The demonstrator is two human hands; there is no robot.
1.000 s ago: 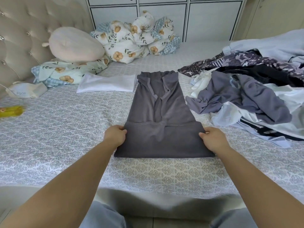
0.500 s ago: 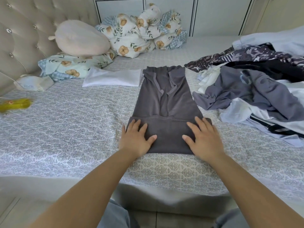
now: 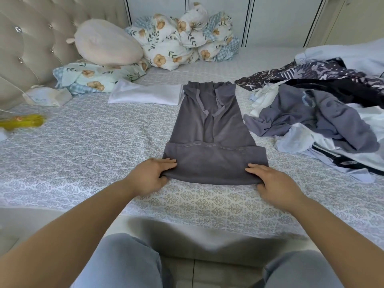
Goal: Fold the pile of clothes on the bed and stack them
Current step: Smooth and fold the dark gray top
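A dark grey hoodie [image 3: 209, 129], folded into a long strip with its sleeves laid inward, lies in the middle of the bed. My left hand [image 3: 150, 176] pinches its near left corner, thumb under the fabric and fingers on top. My right hand [image 3: 274, 183] pinches the near right corner the same way. A folded white garment [image 3: 145, 93] lies to the left of the hoodie's far end. The unfolded pile of clothes [image 3: 324, 117] spreads over the right side of the bed.
A pink pillow [image 3: 106, 42] and floral bedding [image 3: 182, 40] sit by the tufted headboard [image 3: 27, 44]. A tissue pack [image 3: 46, 96] and a yellow object [image 3: 22, 122] lie at the left. The patterned bedsheet [image 3: 83, 146] runs to the near edge, with my knees below.
My hands, flat on the hoodie's near end half a second ago, have slid out to its two near corners and taken hold of them.
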